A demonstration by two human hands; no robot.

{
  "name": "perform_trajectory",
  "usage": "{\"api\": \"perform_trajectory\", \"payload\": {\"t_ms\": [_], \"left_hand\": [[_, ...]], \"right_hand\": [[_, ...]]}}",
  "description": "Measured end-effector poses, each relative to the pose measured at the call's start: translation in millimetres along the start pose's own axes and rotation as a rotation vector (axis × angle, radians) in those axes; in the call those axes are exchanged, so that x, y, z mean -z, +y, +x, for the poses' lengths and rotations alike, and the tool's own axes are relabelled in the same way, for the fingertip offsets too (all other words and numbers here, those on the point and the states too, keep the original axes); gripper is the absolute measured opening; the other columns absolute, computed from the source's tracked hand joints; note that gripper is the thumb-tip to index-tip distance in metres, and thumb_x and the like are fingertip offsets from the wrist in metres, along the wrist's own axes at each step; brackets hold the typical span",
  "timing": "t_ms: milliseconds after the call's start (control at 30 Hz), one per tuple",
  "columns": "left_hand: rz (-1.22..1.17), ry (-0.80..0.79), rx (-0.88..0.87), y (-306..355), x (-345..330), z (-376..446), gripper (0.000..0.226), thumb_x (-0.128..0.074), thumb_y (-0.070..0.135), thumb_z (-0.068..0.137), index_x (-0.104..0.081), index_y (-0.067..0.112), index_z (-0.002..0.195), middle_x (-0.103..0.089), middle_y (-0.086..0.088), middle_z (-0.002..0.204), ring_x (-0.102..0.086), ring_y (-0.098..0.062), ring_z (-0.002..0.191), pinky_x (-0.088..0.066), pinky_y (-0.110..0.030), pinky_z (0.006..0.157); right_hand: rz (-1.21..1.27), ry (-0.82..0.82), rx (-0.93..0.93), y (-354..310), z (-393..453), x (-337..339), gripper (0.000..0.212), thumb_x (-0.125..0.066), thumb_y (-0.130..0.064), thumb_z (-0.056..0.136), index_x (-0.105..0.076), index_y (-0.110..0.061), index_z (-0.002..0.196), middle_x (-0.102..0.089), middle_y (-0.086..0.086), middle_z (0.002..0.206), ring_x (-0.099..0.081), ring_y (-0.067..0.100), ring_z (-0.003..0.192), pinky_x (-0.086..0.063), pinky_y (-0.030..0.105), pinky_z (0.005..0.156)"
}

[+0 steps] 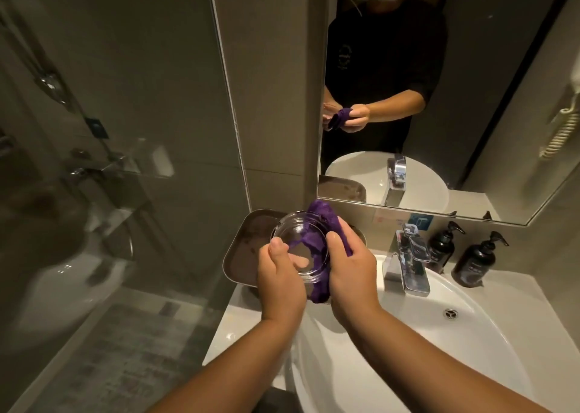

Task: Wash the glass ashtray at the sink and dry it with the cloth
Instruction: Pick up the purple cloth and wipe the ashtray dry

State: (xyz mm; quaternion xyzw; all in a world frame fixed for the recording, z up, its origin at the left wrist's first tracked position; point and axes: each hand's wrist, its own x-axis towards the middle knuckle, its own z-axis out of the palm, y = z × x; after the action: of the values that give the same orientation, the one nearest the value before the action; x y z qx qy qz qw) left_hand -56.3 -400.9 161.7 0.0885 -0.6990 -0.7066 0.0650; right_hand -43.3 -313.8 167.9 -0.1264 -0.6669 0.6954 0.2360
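Two bare forearms reach up from the bottom edge, cut off there, and meet over the left rim of the white oval basin (489,343). Her or his left hand (280,279) curls round the near-left side of the clear round glass ashtray (299,246), thumb lying over the rim and fingers showing blurred through the glass from beneath. Right hand (351,271) grips the purple cloth (317,243), bunched and pressed into the ashtray's bowl and wrapped over its right edge; the cloth's tail hangs below between both hands. How much of the ashtray's far side the cloth covers is hard to tell.

Just behind the hands, on the bench, sits a rectangular metal tray (241,249), partly hidden by them; its contents cannot be made out. Right of the hands stands a chrome tap (411,262), and further right two dark pump bottles (470,262) against the wall. Above, a wall mirror (470,98) reflects the person holding the cloth. Left of the hands, a glass shower screen (110,130) is smeared with blur.
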Motion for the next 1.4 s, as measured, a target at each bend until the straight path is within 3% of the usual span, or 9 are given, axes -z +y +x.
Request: {"api": "perform_trajectory", "payload": {"t_ms": [133,233,400,600,767,967,1067,1200,1400], "left_hand": [[0.069,-0.355,0.097,5.1,18.3,11.5,0.035,-0.034,0.046,0.101,-0.053,0.017,0.095,-0.073,0.001,0.07,-0.053,-0.007,0.046,-0.042,-0.019,0.047],[0.115,-0.592,0.128,25.8,27.7,28.0,0.04,-0.036,0.044,0.101,-0.054,0.01,0.095,-0.072,-0.004,0.069,-0.048,-0.009,0.045,-0.038,-0.018,0.042],[0.319,-0.725,-0.092,47.1,25.7,42.7,0.044,-0.031,0.046,0.102,-0.057,0.011,0.098,-0.073,-0.006,0.071,-0.049,-0.015,0.05,-0.039,-0.022,0.044],[0.361,-0.484,-0.268,36.1,15.0,41.4,0.043,-0.03,0.048,0.098,-0.058,0.021,0.079,-0.071,0.001,0.06,-0.053,0.002,0.054,-0.036,-0.03,0.062],[0.223,-0.207,-0.143,13.9,8.0,32.8,0.043,-0.031,0.042,0.103,-0.059,0.017,0.081,-0.069,0.001,0.056,-0.058,0.0,0.056,-0.038,-0.028,0.063],[0.1,-0.016,-0.095,-15.0,1.5,12.8,0.036,-0.03,0.039,0.102,-0.055,0.025,0.08,-0.068,0.004,0.057,-0.063,-0.016,0.082,-0.045,-0.032,0.076],[0.15,-0.058,-0.022,-31.1,11.8,11.1,0.036,-0.027,0.046,0.101,-0.055,0.029,0.085,-0.07,0.007,0.062,-0.064,-0.011,0.079,-0.043,-0.024,0.069],[0.232,-0.185,0.086,-51.9,41.6,23.6,0.04,-0.029,0.048,0.1,-0.058,0.022,0.09,-0.072,0.003,0.064,-0.062,-0.009,0.063,-0.045,-0.034,0.067],[0.413,-0.312,0.123,-80.1,91.2,32.5,0.041,-0.032,0.046,0.1,-0.06,0.02,0.087,-0.073,-0.002,0.064,-0.051,-0.002,0.046,-0.038,-0.031,0.057]], "right_hand": [[-0.102,-0.198,0.105,-11.2,22.0,26.3,0.04,-0.054,-0.017,0.095,-0.068,-0.051,0.108,-0.074,-0.019,0.101,-0.07,0.003,0.094,-0.054,0.018,0.079],[-0.263,-0.352,0.143,-30.4,47.8,44.9,0.036,-0.059,-0.017,0.094,-0.069,-0.046,0.113,-0.075,-0.014,0.104,-0.069,0.007,0.098,-0.055,0.031,0.09],[-0.631,-0.715,0.239,-70.9,73.6,51.1,0.035,-0.058,-0.031,0.095,-0.059,-0.055,0.12,-0.068,-0.024,0.111,-0.063,-0.002,0.103,-0.05,0.018,0.088],[-0.553,-0.607,0.208,-65.2,72.6,41.3,0.033,-0.059,-0.033,0.095,-0.06,-0.04,0.127,-0.069,-0.019,0.109,-0.064,-0.002,0.098,-0.052,0.018,0.082],[-0.252,-0.289,0.134,-31.4,40.7,27.7,0.033,-0.056,-0.021,0.095,-0.069,-0.049,0.106,-0.075,-0.018,0.097,-0.068,0.003,0.093,-0.054,0.029,0.084],[-0.051,0.061,-0.065,16.6,-1.1,0.8,0.03,-0.05,-0.027,0.097,-0.066,-0.045,0.115,-0.072,-0.022,0.099,-0.068,0.004,0.096,-0.056,0.038,0.089],[-0.088,-0.012,-0.116,27.9,-7.4,5.1,0.03,-0.049,-0.026,0.097,-0.066,-0.044,0.114,-0.073,-0.019,0.099,-0.068,0.005,0.096,-0.056,0.04,0.09],[-0.409,-0.235,-0.145,35.7,-4.0,17.4,0.028,-0.054,-0.028,0.094,-0.063,-0.04,0.118,-0.07,-0.016,0.104,-0.065,0.01,0.098,-0.053,0.04,0.092],[-0.889,-0.668,-0.174,43.5,2.7,13.3,0.019,-0.063,-0.04,0.083,-0.069,-0.031,0.098,-0.069,-0.009,0.083,-0.064,0.013,0.076,-0.053,0.03,0.069]]}}
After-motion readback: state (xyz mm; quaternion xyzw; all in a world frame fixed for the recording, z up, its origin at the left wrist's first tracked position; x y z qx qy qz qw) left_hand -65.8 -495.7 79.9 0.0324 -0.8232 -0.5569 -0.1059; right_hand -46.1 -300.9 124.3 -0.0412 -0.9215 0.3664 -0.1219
